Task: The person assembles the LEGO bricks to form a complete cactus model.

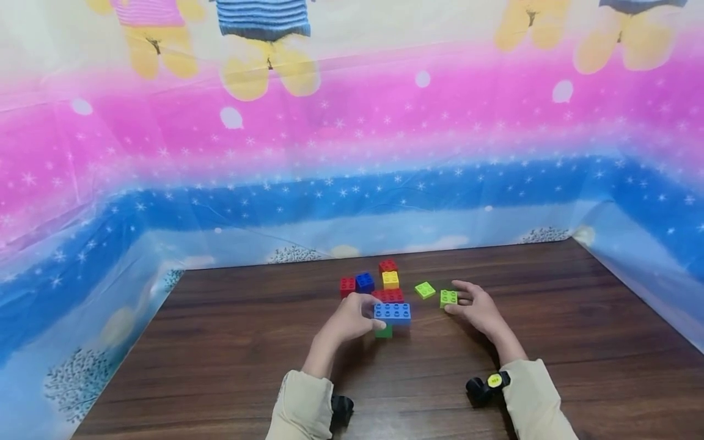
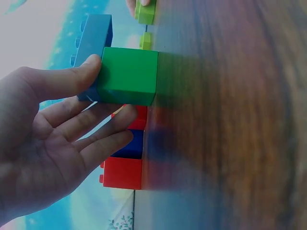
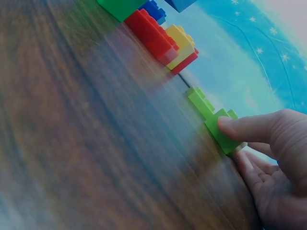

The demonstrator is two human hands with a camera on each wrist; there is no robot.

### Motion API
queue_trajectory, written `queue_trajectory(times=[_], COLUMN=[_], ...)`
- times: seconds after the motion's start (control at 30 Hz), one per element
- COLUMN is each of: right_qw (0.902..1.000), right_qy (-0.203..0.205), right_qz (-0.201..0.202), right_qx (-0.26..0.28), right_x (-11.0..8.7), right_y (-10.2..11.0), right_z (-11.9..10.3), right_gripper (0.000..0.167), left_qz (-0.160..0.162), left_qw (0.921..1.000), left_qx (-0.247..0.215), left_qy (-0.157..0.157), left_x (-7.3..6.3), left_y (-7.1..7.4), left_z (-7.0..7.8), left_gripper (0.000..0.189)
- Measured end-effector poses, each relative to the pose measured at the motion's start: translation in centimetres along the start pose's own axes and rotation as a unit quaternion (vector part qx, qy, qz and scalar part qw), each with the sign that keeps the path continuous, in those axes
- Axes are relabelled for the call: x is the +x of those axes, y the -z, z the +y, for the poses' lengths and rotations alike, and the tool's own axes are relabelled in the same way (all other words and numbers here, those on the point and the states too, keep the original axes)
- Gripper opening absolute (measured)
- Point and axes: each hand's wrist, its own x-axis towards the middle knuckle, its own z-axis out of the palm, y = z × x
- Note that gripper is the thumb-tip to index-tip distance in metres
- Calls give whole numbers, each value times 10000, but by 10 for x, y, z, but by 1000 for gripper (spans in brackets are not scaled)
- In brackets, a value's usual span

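Left grip (image 1: 351,318) pinches a long blue brick (image 1: 393,313), right grip (image 1: 480,310) a lime brick (image 1: 448,298)

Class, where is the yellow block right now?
In the head view, the yellow block sits just right of centre, between a small red block behind it and a long red block in front, with the dark blue block to its left.

The person's left forearm (image 1: 321,354) and right forearm (image 1: 509,346), both emerging from beige cloth sleeves (image 1: 301,404), reach forward. The bare left hand (image 1: 349,318) pinches between left thumb (image 2: 67,81) and fingers, its lower fingers loosely bent; the bare right hand (image 1: 477,310), well apart, pinches too, right thumb (image 3: 254,128) opposing partly hidden fingers.
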Motion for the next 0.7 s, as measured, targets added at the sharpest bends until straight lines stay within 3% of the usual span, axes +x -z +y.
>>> queue_trajectory(times=[0.33, 0.57, 0.7], right_qw=[9998, 9996, 9991], right_qy=[-46, -77, -152], right_qz=[90, 241, 386], right_qx=[-176, -84, 70], right_x=[0, 2, 2], right_y=[-3, -5, -2], right_z=[2, 3, 1], right_gripper=[54, 50, 51], left_qz=[-60, -164, -225], left_qw=[10000, 9996, 9995], left_qx=[55, -129, -197], left_qy=[-22, 171, 54], left_x=[2, 6, 9], left_y=[2, 7, 8], left_z=[-3, -9, -11], left_gripper=[44, 49, 47])
